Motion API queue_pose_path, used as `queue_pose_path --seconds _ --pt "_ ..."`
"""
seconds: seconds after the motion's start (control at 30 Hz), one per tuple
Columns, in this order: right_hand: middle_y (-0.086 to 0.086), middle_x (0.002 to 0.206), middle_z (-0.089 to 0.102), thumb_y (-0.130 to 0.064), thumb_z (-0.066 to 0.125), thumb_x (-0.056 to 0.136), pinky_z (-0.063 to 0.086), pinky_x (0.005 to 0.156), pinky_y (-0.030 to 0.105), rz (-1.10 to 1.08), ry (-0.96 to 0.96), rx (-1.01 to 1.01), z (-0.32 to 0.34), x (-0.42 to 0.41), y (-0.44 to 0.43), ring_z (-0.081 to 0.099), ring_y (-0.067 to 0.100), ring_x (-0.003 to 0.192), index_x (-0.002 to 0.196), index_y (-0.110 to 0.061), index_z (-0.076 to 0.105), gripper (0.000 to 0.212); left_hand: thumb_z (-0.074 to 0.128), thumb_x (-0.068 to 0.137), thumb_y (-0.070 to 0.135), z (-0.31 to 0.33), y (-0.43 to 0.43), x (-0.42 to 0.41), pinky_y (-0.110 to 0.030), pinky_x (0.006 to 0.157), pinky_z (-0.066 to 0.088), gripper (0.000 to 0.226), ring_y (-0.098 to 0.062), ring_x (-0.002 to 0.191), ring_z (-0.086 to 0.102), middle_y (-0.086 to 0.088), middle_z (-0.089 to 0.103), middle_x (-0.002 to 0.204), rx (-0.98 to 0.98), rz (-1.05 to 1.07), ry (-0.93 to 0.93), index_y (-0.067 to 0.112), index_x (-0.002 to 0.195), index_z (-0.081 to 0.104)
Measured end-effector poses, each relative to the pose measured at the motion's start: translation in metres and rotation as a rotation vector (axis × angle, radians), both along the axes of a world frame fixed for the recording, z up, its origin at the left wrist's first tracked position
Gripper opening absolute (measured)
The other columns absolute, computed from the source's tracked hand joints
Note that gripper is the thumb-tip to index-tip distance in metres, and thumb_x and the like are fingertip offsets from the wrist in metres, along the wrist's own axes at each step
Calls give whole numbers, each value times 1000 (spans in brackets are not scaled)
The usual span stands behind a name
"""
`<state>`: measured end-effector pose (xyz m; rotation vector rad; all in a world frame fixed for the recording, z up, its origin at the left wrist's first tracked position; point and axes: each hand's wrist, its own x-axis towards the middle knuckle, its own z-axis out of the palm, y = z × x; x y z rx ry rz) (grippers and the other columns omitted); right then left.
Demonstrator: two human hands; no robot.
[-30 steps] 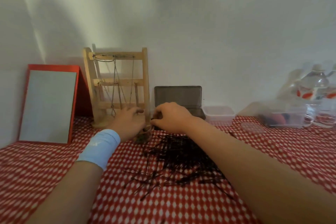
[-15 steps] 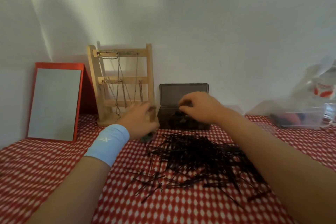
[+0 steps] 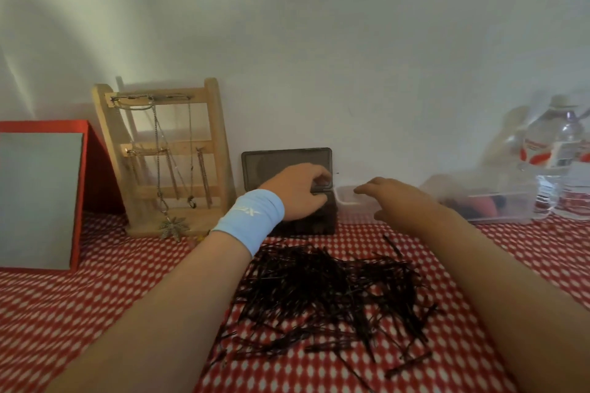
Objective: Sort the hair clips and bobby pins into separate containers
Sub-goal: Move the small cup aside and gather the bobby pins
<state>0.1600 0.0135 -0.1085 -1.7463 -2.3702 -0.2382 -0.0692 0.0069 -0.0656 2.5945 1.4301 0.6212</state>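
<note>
- The light blue wristband (image 3: 252, 217) on the left wrist carries a white logo, too blurred to read.
- The water bottle (image 3: 555, 153) at the far right has a red and white label; its writing is not legible either.
- The bobby pins (image 3: 332, 293) lie in a loose black heap on the red-and-white tablecloth (image 3: 95, 297), near the middle, between the two forearms and nearer than both hands. A few strays lie at the heap's near and right edges.
- The left hand (image 3: 293, 190) is over the dark box (image 3: 313, 226), which stands just beyond the heap with its lid up against the wall. Its fingers (image 3: 319, 177) are curled down at the box's right end; they may be pinching pins, but I cannot tell what, if anything, is between them.
- The right hand (image 3: 396, 198) hovers just right of the box, palm down, fingers loosely stretched and slightly spread, holding nothing. Its fingertips reach over the small clear tub (image 3: 348, 204), which sits touching or just beside the box's right side.
- None of the heap touches either hand's fingers.
- A larger clear container (image 3: 504, 206) with red and dark items inside stands to the right, near the bottle.
- To the left, a wooden stand (image 3: 166, 150) holds chains and a leaf pendant (image 3: 172, 226); a red-framed mirror (image 3: 38, 201) leans at the far left.
</note>
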Motion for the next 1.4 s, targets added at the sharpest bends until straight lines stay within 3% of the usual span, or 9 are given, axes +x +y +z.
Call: queue_pose_path --seconds 0.1,0.23,0.5,0.67,0.77,0.93,1.1,1.27,1.4 --pt "-1 146 53 -17 65 95 41 109 36 30 2 36 -2 6 1 49 20 131 147 -26 46 57 60 92 24 -6 7 19 -23 101 37 48 -16 123 52 1 52 136 -14 -19 -4 20 139 50" --pt "3 147 53 -22 52 101 40 108 37 27 76 57 16 15 -8 50 23 132 151 -22 42 51 60 94 40 -16 14 27 -36 114 31 65 -22 138 35 -2 40 149 6 -29 53 24 151 32" --pt "7 135 61 -29 41 106 44 96 37 124 159 225 49 0 -34 57 25 116 144 -18 44 39 54 97 42 -12 9 29 -38 103 45 39 -18 119 55 3 54 133 -95 -70 -611 31 132 40" --pt "8 129 63 -22 37 106 49 91 40 154 152 294 48 -15 -42 61 27 110 142 -16 44 37 65 86 46 -6 10 16 -45 94 55 42 -21 108 63 -3 62 124 -286 -92 -769 46 120 41" --pt "6 118 68 -10 41 101 55 85 40 103 224 271 48 -11 -39 65 23 98 133 -15 49 33 73 87 28 -8 8 9 -40 97 54 55 -19 113 62 -3 59 130 -418 -164 -791 41 129 41" --pt "-1 107 63 -11 38 106 53 86 37 93 447 337 45 4 -29 61 16 93 128 -17 58 30 85 74 16 -11 9 8 -42 100 52 86 -16 111 64 -3 61 126 -411 -186 -644 40 138 32" --pt "2 113 58 -18 43 106 46 79 29 47 631 453 31 12 -22 57 17 96 117 -17 49 13 85 72 33 -25 3 27 -36 107 42 116 -16 128 53 -1 53 142 -214 -126 -383 46 151 2" --pt "1 96 52 -6 58 98 49 68 32 26 712 655 23 24 -15 54 22 82 96 -15 47 14 81 76 41 -36 1 38 -39 108 42 77 -23 130 51 -4 54 140 -67 -127 -318 47 134 31" --pt "-3 112 48 -7 69 90 56 81 39 50 667 580 11 26 -7 57 16 91 97 -17 56 18 64 85 59 -47 8 39 -39 123 3 55 -16 145 29 12 46 148 47 -4 7 38 133 48"
